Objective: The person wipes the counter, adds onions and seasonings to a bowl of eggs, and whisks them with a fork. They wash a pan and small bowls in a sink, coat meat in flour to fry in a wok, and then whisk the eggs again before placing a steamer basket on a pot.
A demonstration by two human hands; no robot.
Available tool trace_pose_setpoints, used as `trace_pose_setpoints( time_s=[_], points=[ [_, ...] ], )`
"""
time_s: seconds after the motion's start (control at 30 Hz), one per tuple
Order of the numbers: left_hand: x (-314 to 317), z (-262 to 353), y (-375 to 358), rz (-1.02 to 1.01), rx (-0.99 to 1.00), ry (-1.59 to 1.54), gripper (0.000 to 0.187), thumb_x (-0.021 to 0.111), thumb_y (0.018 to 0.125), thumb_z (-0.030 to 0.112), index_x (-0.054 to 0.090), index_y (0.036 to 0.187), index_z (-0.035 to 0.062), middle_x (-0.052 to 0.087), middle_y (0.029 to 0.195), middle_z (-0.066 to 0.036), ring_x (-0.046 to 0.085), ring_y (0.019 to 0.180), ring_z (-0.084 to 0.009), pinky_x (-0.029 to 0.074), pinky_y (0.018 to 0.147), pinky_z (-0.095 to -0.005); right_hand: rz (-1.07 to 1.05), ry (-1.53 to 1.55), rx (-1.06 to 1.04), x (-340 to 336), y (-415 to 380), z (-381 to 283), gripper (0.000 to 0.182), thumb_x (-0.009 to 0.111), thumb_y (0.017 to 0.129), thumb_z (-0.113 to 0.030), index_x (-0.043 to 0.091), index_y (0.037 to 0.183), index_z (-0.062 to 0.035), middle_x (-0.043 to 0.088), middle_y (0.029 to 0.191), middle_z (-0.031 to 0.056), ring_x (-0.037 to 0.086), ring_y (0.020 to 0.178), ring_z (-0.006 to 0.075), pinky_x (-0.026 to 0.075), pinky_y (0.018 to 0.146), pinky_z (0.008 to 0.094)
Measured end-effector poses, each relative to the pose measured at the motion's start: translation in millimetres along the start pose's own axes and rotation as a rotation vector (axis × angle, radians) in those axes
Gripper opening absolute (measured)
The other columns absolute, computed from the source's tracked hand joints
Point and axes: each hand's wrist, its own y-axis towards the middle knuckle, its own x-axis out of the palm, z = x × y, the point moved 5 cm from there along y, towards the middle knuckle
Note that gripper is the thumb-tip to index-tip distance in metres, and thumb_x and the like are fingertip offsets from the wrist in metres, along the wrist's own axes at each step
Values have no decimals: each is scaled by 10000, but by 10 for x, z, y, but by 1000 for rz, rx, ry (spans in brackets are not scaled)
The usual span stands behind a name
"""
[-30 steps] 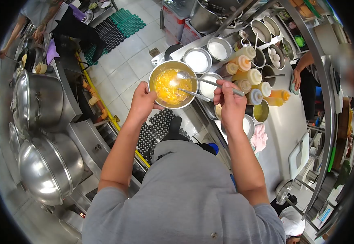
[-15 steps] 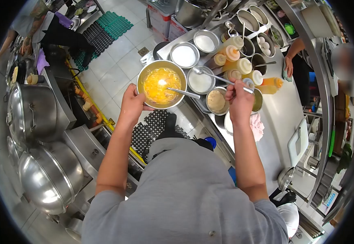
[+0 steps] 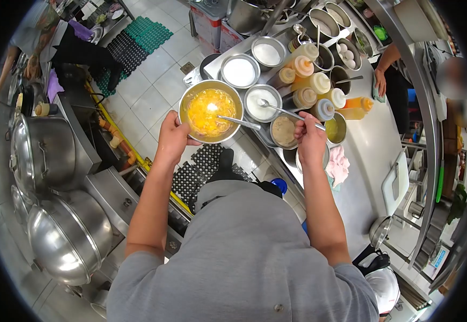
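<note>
My left hand (image 3: 174,134) grips the rim of a metal bowl (image 3: 184,122), thumb on top and fingers beneath. Yellow beaten egg (image 3: 206,115) fills the bowl, and a metal utensil (image 3: 241,123) leans in it with its handle over the right rim. In my right hand (image 3: 311,140) is a long-handled spoon (image 3: 292,114), its head in a round container of white powder (image 3: 258,103). Just below the spoon stands a container of beige powder (image 3: 283,131). The wrist partly covers another round container.
Squeeze bottles (image 3: 319,84) cluster right of the powders. Two more white-powder containers (image 3: 240,71) stand behind, and a container holds eggs (image 3: 346,52). A pink cloth (image 3: 338,165) lies on the steel counter (image 3: 359,188). Big steel pots (image 3: 51,145) stand left; co-workers are at both sides.
My right hand has lowered the spoon, and its head now dips into the white powder. The left hand keeps holding the bowl in nearly the same place.
</note>
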Motion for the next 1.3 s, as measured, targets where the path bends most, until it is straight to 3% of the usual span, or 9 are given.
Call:
trace_pose_setpoints(
  time_s=[0.3, 0.43, 0.63, 0.77, 0.87, 1.0, 1.13, 1.3],
  points=[
    [94, 3, -5, -36, -15, 15, 99, 579, 978, 12, 483, 982, 37, 622, 951, -105, 757, 797, -242, 680, 587, -356, -124, 26, -70, 303, -450, -529, 286, 616, 1115, -194, 706, 1211, 61, 673, 897, 63, 601, 715, 122, 506, 657, 264],
    [155, 9, -14, -58, -14, 27, 116, 589, 981, 19, 477, 964, 46, 629, 949, -104, 763, 801, -247, 679, 582, -360, -131, -503, -690, 631, -791, -929, 242, 641, 1103, -139, 751, 1170, 67, 704, 988, 103, 631, 769, 110, 523, 696, 257],
    [158, 71, -85, -59, -10, 29, 99, 600, 995, 33, 501, 991, 40, 634, 925, -86, 769, 801, -240, 681, 583, -361, -125, -590, -761, 458, -799, -883, 211, 639, 1095, -107, 750, 1168, 57, 722, 1006, 120, 643, 760, 141, 523, 690, 267],
    [125, 43, -92, -59, -10, 39, 116, 599, 977, 27, 487, 977, 57, 642, 922, -89, 762, 801, -223, 689, 603, -366, -253, -930, -698, 203, -695, -586, 220, 631, 1107, -120, 740, 1212, 39, 683, 1006, 86, 634, 765, 123, 521, 717, 268],
    [115, 46, -103, -50, -5, 39, 127, 598, 964, 25, 475, 964, 61, 650, 927, -98, 757, 795, -218, 692, 610, -365, -149, -682, -508, 49, -755, -488, 215, 647, 1096, -146, 757, 1183, 17, 705, 971, 93, 659, 746, 147, 536, 700, 289],
    [94, 36, -125, -49, -20, 71, 103, 586, 957, 21, 490, 979, 51, 657, 933, -102, 757, 789, -218, 686, 601, -361, 47, -557, -379, -203, -821, -616, 278, 631, 1103, -184, 753, 1170, 57, 719, 910, 94, 661, 732, 118, 531, 674, 255],
    [172, 52, -174, -74, -33, 78, 89, 576, 949, 16, 506, 998, 42, 665, 939, -107, 758, 779, -217, 679, 593, -353, 32, -537, -229, -517, -558, -238, 312, 617, 1120, -242, 755, 1170, 34, 721, 891, 70, 661, 722, 107, 523, 662, 251],
    [238, -20, -171, -108, -33, 93, 90, 576, 945, 13, 510, 998, 44, 673, 945, -102, 761, 779, -216, 675, 591, -346, 96, -407, -227, -620, -376, 115, 314, 619, 1120, -242, 723, 1178, 48, 711, 891, 71, 666, 712, 121, 534, 647, 261]
  ],
)
